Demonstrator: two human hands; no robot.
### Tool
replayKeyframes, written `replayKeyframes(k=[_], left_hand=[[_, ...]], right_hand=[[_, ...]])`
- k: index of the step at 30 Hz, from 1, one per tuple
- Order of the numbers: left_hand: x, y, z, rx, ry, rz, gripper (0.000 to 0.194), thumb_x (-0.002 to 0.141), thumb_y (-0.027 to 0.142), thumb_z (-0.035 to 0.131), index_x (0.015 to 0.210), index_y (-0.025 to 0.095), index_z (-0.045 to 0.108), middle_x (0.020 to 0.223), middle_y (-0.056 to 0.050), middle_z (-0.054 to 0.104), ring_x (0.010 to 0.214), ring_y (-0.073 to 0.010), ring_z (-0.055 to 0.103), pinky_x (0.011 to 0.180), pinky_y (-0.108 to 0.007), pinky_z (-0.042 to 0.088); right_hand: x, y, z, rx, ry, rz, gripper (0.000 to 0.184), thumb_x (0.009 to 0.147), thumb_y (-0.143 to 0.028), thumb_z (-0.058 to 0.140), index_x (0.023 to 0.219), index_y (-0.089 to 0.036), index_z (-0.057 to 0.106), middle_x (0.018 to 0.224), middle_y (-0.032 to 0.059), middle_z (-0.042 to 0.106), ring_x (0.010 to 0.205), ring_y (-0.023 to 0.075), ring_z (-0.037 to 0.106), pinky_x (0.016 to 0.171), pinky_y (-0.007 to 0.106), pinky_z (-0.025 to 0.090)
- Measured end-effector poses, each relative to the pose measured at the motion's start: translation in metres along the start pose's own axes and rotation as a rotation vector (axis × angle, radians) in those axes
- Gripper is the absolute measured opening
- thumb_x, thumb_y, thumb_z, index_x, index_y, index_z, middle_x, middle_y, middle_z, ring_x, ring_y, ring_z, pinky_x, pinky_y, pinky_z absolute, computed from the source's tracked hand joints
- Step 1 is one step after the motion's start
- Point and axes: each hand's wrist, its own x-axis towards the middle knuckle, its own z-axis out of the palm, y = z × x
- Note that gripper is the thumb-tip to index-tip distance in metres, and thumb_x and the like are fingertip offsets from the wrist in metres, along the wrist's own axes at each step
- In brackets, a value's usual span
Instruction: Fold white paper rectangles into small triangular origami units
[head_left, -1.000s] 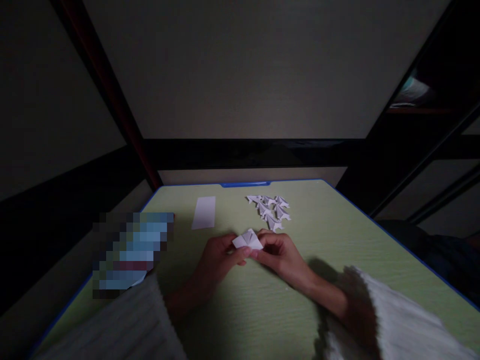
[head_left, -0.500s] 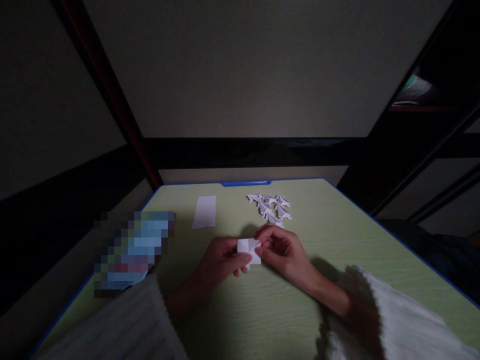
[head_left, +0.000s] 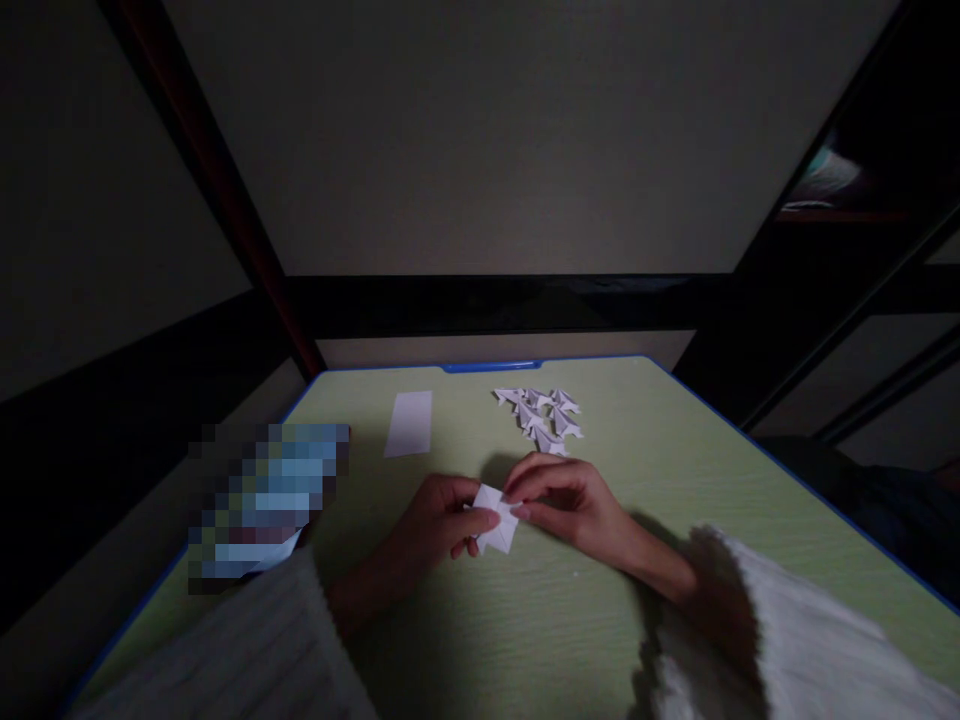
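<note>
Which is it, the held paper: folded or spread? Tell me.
Folded: the paper shows creases across its face and a corner jutting from behind, left hand gripping it.

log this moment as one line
left hand: holds folded paper | right hand: at its right side | table: flat sheet, folded shapes

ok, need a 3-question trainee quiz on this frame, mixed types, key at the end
1. Multiple choice. What is in the left hand?
A) a pen
B) a folded white paper
C) scissors

2. True or false. The flat white sheet lies on top of the cluster of folded pieces.

3. Short answer. Which hand is nearer that cluster?

Key
1. B
2. False: the sheet lies apart from the cluster, to its left in the picture.
3. The right hand.
</note>
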Motion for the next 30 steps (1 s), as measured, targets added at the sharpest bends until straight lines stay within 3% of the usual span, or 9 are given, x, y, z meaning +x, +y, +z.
replayKeyframes(k=[9,18,30], left_hand=[[0.003,-0.006,-0.001,0.061,-0.049,-0.003,0.021,0.065,0.029,0.051,0.056,0.011,0.057,0.041,0.002,0.051,0.036,-0.0067,0.044,0.033,-0.016,0.030],[-0.001,-0.003,0.005,0.235,-0.071,0.075,0.023,0.068,0.029,0.048,0.055,0.011,0.053,0.047,0.003,0.045,0.039,-0.0079,0.047,0.033,-0.016,0.032],[0.000,-0.003,0.007,0.171,-0.050,0.061,0.019,0.066,0.027,0.048,0.057,0.011,0.052,0.051,0.003,0.047,0.045,-0.0098,0.051,0.040,-0.019,0.038]], right_hand=[[0.001,-0.002,-0.004,-0.065,-0.028,-0.017,0.011,0.065,-0.011,0.062,0.069,-0.020,0.067,0.074,0.0020,0.059,0.066,0.0111,0.054,0.063,0.027,0.044],[0.001,-0.002,0.000,0.009,-0.040,0.107,0.006,0.065,-0.011,0.061,0.062,-0.015,0.064,0.072,0.0025,0.058,0.064,0.0098,0.053,0.058,0.024,0.042],[0.001,0.000,0.008,-0.010,0.149,0.272,0.004,0.063,-0.010,0.060,0.059,-0.011,0.061,0.060,0.0006,0.058,0.054,0.0081,0.051,0.051,0.020,0.040]])
